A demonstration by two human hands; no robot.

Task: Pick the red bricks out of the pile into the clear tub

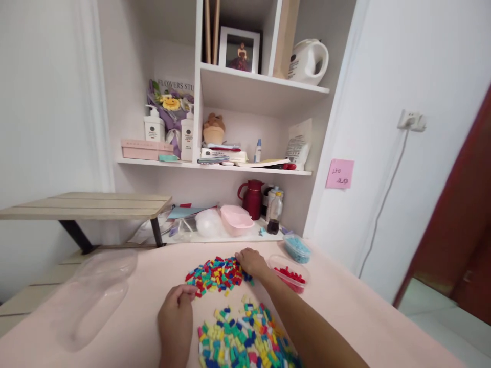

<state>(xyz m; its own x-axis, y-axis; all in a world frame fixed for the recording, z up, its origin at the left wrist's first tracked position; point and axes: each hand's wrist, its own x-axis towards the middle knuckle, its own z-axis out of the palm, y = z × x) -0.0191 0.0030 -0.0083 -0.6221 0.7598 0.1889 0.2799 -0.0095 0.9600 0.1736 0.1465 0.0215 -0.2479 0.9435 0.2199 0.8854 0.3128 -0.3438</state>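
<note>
Small coloured plastic pieces lie in two heaps on the pink table: a far heap with many red ones and a near heap with more yellow and green. My right hand rests on the far heap's right edge, fingers curled down onto the pieces. At the far heap's near left edge is my left hand, fingers bent in a pinch beside a red piece. What either hand holds is too small to see.
A clear tub of red pieces and a tub of blue pieces stand right of the far heap. A clear plastic lid lies at left. Behind are a low wooden bench, a pink bowl, a red jug and shelves.
</note>
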